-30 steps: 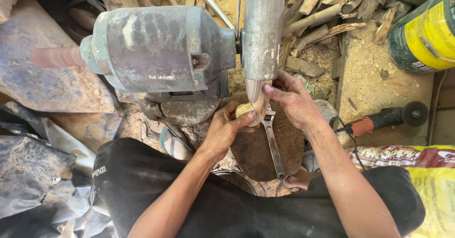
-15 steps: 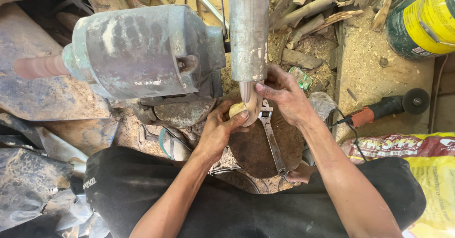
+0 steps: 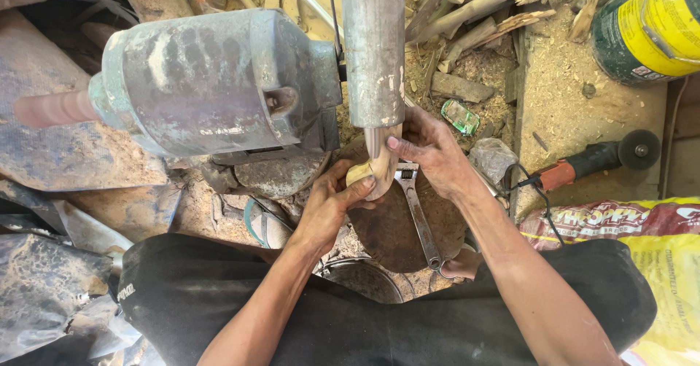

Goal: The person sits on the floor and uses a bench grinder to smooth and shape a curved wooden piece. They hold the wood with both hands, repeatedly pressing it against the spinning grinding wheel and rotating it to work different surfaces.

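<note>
Both hands close on the small wooden piece (image 3: 367, 170) under the grey sander arm (image 3: 373, 49). Left hand (image 3: 329, 204) cups it from below, right hand (image 3: 432, 149) pinches its top. A wrench (image 3: 418, 216) lies just beside

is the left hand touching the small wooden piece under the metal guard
Touching. The head view shows the left hand with its thumb and fingers wrapped around the small wooden piece, no gap visible.

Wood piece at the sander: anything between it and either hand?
Nothing visible. The left hand and right hand both grip the small wood piece directly, under the grey machine housing. The adjustable wrench lies below, clear of the grip.
</note>
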